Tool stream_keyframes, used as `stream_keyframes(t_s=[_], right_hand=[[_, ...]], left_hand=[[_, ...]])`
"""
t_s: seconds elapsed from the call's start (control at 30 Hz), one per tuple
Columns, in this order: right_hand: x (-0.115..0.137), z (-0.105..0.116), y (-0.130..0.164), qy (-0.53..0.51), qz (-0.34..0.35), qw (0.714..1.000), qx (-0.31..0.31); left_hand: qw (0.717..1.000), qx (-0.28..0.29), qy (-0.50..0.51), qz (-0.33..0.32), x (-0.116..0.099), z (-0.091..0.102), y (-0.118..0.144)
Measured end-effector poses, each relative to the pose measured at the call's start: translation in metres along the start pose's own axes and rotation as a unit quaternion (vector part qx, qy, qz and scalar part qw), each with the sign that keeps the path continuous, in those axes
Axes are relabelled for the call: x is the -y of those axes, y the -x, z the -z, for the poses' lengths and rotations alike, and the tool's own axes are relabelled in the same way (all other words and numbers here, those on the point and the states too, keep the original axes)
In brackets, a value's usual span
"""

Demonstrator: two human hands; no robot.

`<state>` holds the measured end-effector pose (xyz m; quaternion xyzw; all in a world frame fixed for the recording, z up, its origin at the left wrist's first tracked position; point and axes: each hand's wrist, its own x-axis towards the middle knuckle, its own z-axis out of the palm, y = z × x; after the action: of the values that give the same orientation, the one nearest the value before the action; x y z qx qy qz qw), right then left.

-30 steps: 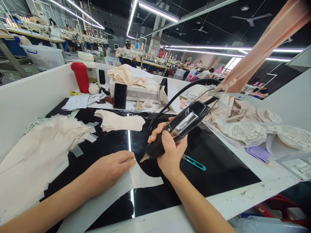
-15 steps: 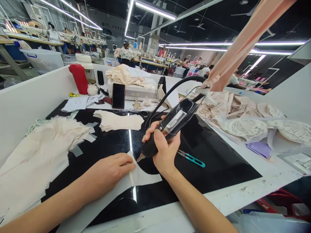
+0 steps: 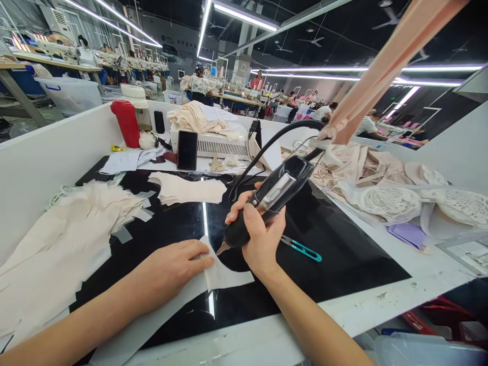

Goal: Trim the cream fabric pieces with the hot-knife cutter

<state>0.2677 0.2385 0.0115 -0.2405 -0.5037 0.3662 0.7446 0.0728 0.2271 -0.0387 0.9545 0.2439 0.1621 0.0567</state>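
My right hand (image 3: 263,236) is wrapped around a black corded handheld tool (image 3: 280,188) with a pointed metal tip, slanting down to the left. Its upper end hangs from a twisted pink fabric strap (image 3: 366,76). The tip is right by the curved edge of a white fabric piece (image 3: 226,276). Pressing that piece down on the black glossy work surface (image 3: 335,249) is my left hand (image 3: 183,267), palm down, its fingers laid over the cloth near the tip. Whether the tip touches the fabric, I cannot tell.
Teal thread snips (image 3: 303,249) lie to the right of my right hand. Cream fabric pieces (image 3: 91,218) are heaped at left, with a smaller stack (image 3: 186,188) behind. Bras (image 3: 389,203) cover the right side. A phone (image 3: 187,150) leans against a white vented box (image 3: 213,142).
Hands, tool and fabric hold almost the same places. The whole view has shifted very slightly.
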Motion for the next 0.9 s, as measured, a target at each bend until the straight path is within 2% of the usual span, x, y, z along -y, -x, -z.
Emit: stream_keyframes(t_s=[0.13,0.4,0.6,0.77,0.9], right_hand=[[0.002,0.004,0.004,-0.007,0.002,1.0,0.0],[0.003,0.005,0.004,-0.01,-0.006,1.0,0.008],[0.014,0.015,0.002,-0.007,0.006,1.0,-0.015],[0.015,0.019,0.005,-0.001,-0.005,1.0,-0.021],[0.014,0.016,0.007,-0.016,-0.01,1.0,-0.016]], left_hand=[[1.0,-0.01,-0.008,-0.004,0.0,0.0,0.0],[1.0,0.005,-0.017,-0.01,0.001,0.001,0.0],[0.998,-0.026,-0.03,-0.05,-0.007,0.005,-0.006],[1.0,0.009,0.006,-0.02,-0.018,0.003,-0.014],[1.0,0.016,0.005,-0.023,-0.019,-0.001,-0.012]])
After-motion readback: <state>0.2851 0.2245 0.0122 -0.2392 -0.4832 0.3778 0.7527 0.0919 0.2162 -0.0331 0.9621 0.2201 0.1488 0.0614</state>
